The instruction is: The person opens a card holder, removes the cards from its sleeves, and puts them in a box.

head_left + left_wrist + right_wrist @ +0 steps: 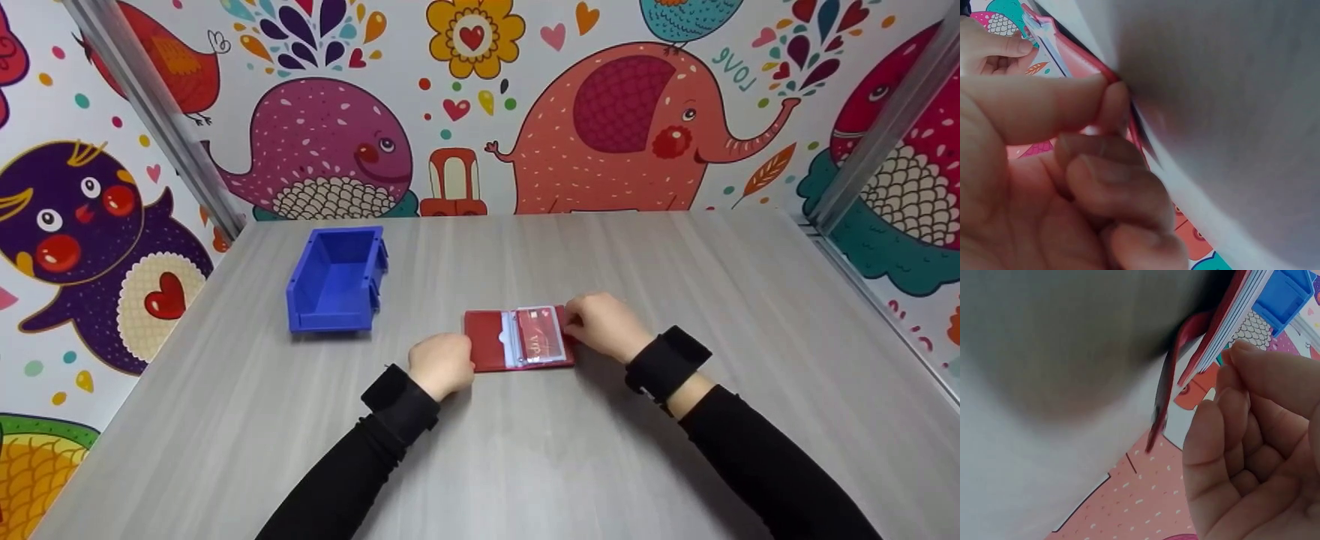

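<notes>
A red card holder (484,341) lies spread on the table, its clear plastic sleeves (511,341) and a red card marked VIP (540,336) facing up. My left hand (442,365) pinches the holder's left edge; in the left wrist view the thumb and index finger grip the red cover (1081,59). At the right edge is my right hand (607,326). The right wrist view shows its fingers (1233,413) loosely curled beside the sleeve edges, with nothing visible between them. There, a red strap (1169,382) with a metal snap sticks out from the holder.
A blue open-front bin (330,321) stands on the table (525,465) at the back left. Behind the table rises a wall (480,150) with printed cartoon animals. Metal posts (161,112) mark the back corners.
</notes>
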`<state>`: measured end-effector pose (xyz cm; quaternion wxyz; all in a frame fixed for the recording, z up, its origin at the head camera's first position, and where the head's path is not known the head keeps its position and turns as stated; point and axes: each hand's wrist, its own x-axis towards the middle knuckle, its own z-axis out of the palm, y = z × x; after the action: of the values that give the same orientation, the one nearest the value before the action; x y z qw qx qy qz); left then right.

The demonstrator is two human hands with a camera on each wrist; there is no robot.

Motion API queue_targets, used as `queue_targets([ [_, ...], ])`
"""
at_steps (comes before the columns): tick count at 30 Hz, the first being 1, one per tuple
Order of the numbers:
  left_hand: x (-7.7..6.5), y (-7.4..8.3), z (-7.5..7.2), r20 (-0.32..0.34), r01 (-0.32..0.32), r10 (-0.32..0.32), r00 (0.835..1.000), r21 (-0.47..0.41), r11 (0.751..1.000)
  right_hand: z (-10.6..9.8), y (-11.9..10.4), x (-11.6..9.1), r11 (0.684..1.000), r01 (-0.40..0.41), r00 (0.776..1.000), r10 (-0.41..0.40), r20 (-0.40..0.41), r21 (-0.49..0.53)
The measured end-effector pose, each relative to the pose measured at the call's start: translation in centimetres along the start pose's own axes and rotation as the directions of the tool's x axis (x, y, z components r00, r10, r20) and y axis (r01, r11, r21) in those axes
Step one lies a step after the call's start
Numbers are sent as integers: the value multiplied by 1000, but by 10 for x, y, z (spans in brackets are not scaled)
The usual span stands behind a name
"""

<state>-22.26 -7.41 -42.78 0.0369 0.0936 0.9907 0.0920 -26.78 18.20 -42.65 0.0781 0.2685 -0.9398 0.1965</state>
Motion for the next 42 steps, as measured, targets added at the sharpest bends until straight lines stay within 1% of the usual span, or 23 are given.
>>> queue_targets([
  [5, -2, 0, -1, -1, 1, -1, 1000, -6, 1000, 3, -5, 1, 1000, 13, 1000, -13, -11, 5],
  [16, -3, 1, -2, 13, 8, -8, 1000, -2, 1000, 7, -10, 3, 999, 11, 1000, -11, 4, 30],
  [25, -2, 1, -2, 7, 4, -4, 1000, 1, 1000, 10, -8, 3, 999, 33, 999, -33, 15, 12],
  [30, -2, 0, -2, 6, -1, 1, 1000, 3, 1000, 11, -8, 4, 1000, 19, 999, -19, 33, 9],
  [37, -3, -1, -1, -3, -21, 21, 1000, -8, 1000, 13, -7, 4, 999, 40, 999, -40, 25, -7],
  [42, -3, -1, -1, -4, -16, 16, 1000, -9, 1000, 13, -8, 3, 1000, 20, 999, -20, 42, -14],
])
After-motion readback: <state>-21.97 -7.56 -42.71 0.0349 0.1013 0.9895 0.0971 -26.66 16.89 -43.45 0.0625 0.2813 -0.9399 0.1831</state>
